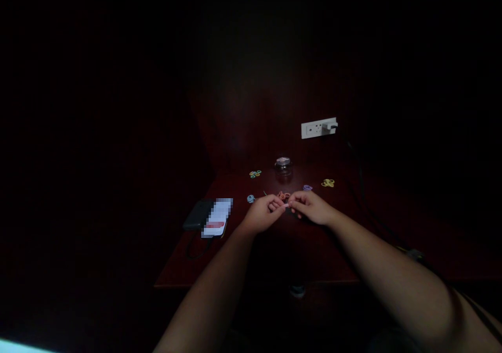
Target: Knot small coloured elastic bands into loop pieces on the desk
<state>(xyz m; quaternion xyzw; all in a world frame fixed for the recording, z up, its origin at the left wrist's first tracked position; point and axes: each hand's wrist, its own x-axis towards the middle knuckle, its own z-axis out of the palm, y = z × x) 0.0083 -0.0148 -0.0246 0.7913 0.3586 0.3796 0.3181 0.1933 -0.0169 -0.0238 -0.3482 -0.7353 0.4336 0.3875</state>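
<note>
Darkness surrounds a reddish-brown counter (pixel 235 261), with a white wall socket (pixel 318 128) on the panel behind it. Near the counter's middle, the left hand (pixel 263 214) and right hand (pixel 311 207) meet, fingertips drawn narrow around a small pink piece (pixel 286 205) held between them; pinching from both sides probably keeps so slight a thing steady and leaves each end free to be worked. Just beyond the fingers lies an orange-red cluster of bands (pixel 283 195), partly hidden, perhaps kept close for easy reach. Other bands sit apart by colour, seemingly sorted: blue (pixel 251 198) beside the left hand, purple (pixel 307 188) behind the right, yellow (pixel 328 183) farther right, and a mixed group (pixel 255 174) farther back. Behind them stands a clear round container (pixel 283 169). Off to the left, a lit phone (pixel 217 218) rests against a dark case-like object (pixel 198 215), possibly angled for viewing.
</note>
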